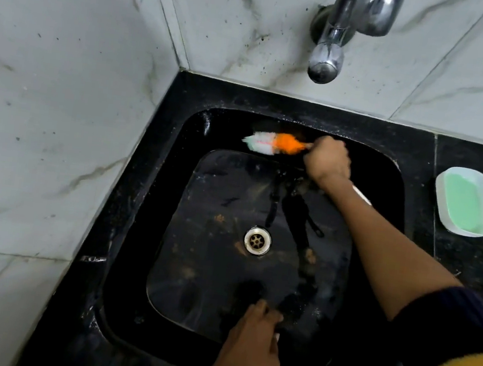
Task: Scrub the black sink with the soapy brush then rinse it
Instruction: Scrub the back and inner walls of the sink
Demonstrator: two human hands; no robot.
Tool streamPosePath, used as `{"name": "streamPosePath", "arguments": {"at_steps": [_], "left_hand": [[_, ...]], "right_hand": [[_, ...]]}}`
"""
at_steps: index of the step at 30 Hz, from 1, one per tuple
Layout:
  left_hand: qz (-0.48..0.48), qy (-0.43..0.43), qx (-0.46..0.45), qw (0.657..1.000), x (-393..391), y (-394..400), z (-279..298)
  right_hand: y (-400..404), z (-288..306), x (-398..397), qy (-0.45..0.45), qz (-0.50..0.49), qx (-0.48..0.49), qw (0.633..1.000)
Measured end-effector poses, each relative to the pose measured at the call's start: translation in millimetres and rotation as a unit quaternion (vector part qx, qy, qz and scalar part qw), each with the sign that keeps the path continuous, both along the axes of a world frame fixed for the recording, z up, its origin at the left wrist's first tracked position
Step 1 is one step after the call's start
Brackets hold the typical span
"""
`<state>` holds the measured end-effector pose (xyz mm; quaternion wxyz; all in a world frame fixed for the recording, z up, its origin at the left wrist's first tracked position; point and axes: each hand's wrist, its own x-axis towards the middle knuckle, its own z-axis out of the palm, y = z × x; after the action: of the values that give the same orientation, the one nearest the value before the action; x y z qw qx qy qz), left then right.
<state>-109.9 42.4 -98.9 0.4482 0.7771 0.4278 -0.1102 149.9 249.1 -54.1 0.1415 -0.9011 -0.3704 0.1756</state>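
Note:
The black sink (143, 231) is a square basin set in a black stone counter, with a metal drain (257, 240) in its dirty, streaked floor. My right hand (326, 161) is shut on the handle of a brush (272, 144) whose bristles are orange, white and green. The bristles press against the sink's far wall, to the left of my hand. A white end of the handle shows behind my wrist. My left hand (247, 350) rests on the sink's near rim, fingers curled over the edge and holding nothing.
A chrome tap (328, 56) hangs from the marble-tiled wall above the sink's far side; no water runs. A white soap dish with a green soap (466, 202) sits on the counter to the right. Marble walls close in the left and back.

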Motion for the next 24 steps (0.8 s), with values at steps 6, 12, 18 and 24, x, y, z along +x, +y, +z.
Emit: {"name": "streamPosePath", "arguments": {"at_steps": [6, 12, 18, 24], "left_hand": [[0.001, 0.015, -0.006, 1.0, -4.6, 3.7, -0.6], [0.008, 0.007, -0.011, 1.0, -2.6, 5.5, 4.4], [0.024, 0.003, -0.01, 1.0, -2.3, 2.8, 4.6], [0.036, 0.02, 0.012, 0.999, -1.2, 1.0, -2.0]], "right_hand": [[39.4, -17.1, -56.4, 0.144, -0.01, 0.045, 0.988], [-58.1, -23.6, 0.5, 0.138, -0.326, 0.093, 0.931], [-15.3, -22.4, -25.8, 0.136, -0.2, 0.055, 0.969], [42.3, -34.2, -40.5, 0.226, -0.128, 0.004, 0.966]]}}
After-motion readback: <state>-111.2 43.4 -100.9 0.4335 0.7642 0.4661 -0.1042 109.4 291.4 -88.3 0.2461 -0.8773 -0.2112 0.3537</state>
